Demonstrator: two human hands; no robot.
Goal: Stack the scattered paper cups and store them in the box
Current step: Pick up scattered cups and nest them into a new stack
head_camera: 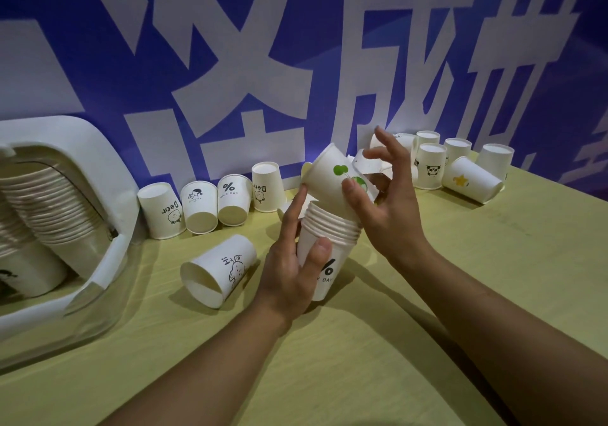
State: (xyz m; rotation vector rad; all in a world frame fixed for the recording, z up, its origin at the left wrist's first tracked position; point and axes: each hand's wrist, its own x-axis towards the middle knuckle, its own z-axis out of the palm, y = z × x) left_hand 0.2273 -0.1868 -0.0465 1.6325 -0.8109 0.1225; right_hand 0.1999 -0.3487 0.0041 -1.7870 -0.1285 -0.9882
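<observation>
A nested stack of white paper cups (pixel 324 248) stood upright above the table, a "%" print on its outer cup. A green-leaf cup (pixel 332 178) tilted over its mouth. More cups lay scattered along the wall. The white box (pixel 98 175) at left held stacked cups.

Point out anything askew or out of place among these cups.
The green-leaf cup in the right hand sits tilted in the stack that the left hand holds, not nested straight. A bear-print cup lies on its side on the table, as does the star cup.
</observation>
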